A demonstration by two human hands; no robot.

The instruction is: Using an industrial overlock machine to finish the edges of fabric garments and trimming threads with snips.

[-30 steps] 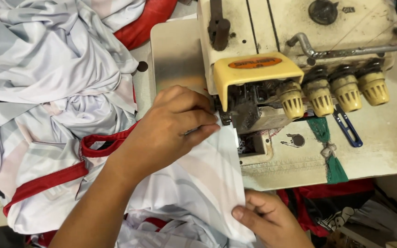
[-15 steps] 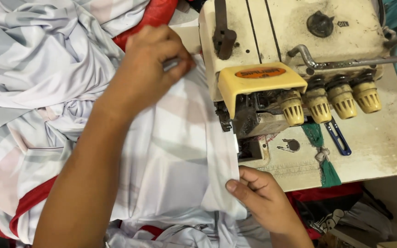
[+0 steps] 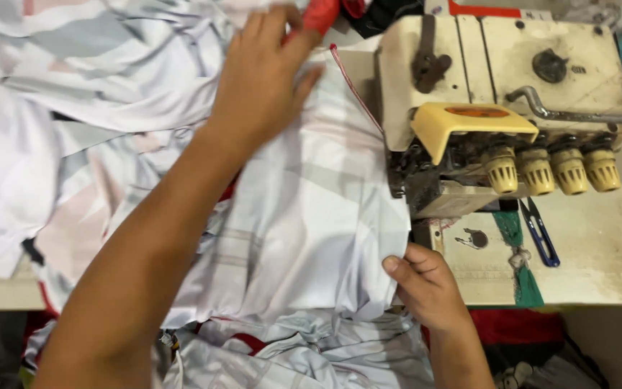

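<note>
**Two hands, one slack sheet of cloth at the machine**

Two hands on the job, and I'm reading everything off the cream-coloured overlock sewing machine with the yellow guard (image 3: 469,122). The thing in hand is the thin white fabric panel with faint grey and pink stripes (image 3: 304,216), spread flat just left of the machine, its right edge running along the machine's front face.

My left hand (image 3: 264,79) is up at the far end of the panel, left of the machine's top, fingers spread and pressing the cloth down near a red trim piece (image 3: 322,14); flat on it, not closed around it. My right hand (image 3: 426,284) sits below the machine's front corner, thumb and fingers pinching the panel's near edge.

How it handles, as I judge it: light, soft and floppy, no stiffness at all. It wrinkles near the pinch and looks smooth, maybe slightly slippery, so it would slide on the table and bunch if pushed. Best hold is at the edge and corners, a pinch at the near end and a flat palm at the far end to keep the seam line taut.

A heap of the same pale striped garments (image 3: 73,108) lies well left of the machine. Small blue thread snips (image 3: 538,230) rest on the machine bed, below the four yellow tension knobs (image 3: 552,171).
</note>
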